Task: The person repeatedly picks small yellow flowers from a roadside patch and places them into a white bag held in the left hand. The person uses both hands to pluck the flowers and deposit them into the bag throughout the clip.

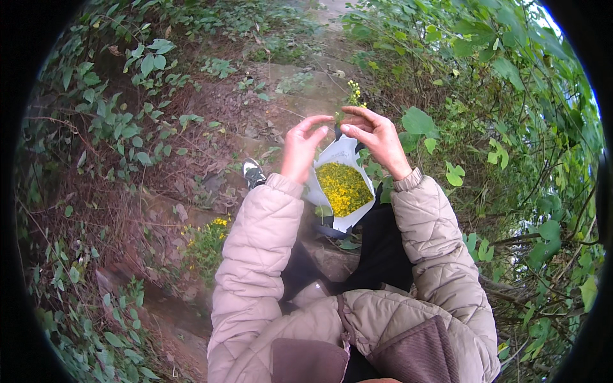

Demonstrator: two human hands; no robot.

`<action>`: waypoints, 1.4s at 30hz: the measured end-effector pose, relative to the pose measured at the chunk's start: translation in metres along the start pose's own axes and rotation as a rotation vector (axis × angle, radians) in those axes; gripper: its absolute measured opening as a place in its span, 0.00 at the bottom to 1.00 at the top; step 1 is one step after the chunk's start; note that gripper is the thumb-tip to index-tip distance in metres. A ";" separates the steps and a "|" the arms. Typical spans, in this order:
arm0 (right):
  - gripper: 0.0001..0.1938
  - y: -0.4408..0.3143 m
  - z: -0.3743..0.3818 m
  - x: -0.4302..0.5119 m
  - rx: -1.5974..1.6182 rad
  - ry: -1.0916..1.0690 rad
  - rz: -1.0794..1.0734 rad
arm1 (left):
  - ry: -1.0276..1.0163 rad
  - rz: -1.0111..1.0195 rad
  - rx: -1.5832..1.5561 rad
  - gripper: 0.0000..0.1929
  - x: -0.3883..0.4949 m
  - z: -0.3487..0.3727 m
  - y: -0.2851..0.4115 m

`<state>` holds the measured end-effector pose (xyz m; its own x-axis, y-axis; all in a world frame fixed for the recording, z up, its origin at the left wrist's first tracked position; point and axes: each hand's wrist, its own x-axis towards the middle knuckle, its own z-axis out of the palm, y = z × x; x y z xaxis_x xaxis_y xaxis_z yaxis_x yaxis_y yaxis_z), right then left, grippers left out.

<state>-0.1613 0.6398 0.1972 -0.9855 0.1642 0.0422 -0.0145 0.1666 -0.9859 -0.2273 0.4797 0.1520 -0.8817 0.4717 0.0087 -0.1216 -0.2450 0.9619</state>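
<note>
A white bag [346, 151] with dark handles stands upright before my legs, its mouth wide apart, and small yellow flower heads [345, 189] fill much of it. Above the bag's far edge, my right hand [373, 134] has its thumb and fingers around a thin green stem; a sprig of small yellow blooms [354, 93] rises beyond its fingertips. My left hand [308, 143] is just left of it, thumb and forefinger close to the stem with a gap between their tips. Whether the left fingertips touch the sprig, I cannot tell.
A clump of yellow-flowered plants [206, 244] lies on the ground at my left. Broad-leaved vines [419, 122] crowd the right side, leafy shrubs [129, 129] the left. My shoe [253, 172] rests on earth and dry leaves left of the bag. Worn steps [297, 79] lie ahead.
</note>
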 end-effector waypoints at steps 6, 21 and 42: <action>0.13 0.005 0.003 0.006 -0.039 0.025 0.029 | -0.008 0.069 0.250 0.10 0.000 0.003 -0.003; 0.08 0.009 0.000 0.009 -0.010 0.080 0.081 | 0.128 0.440 0.736 0.06 -0.009 0.008 0.012; 0.16 0.011 -0.044 0.007 -0.277 -0.134 0.154 | 0.232 0.449 0.715 0.04 -0.013 0.008 0.022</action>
<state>-0.1614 0.6853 0.1942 -0.9862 0.0819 -0.1438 0.1649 0.4106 -0.8968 -0.2148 0.4744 0.1754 -0.8577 0.2552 0.4464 0.5055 0.2599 0.8227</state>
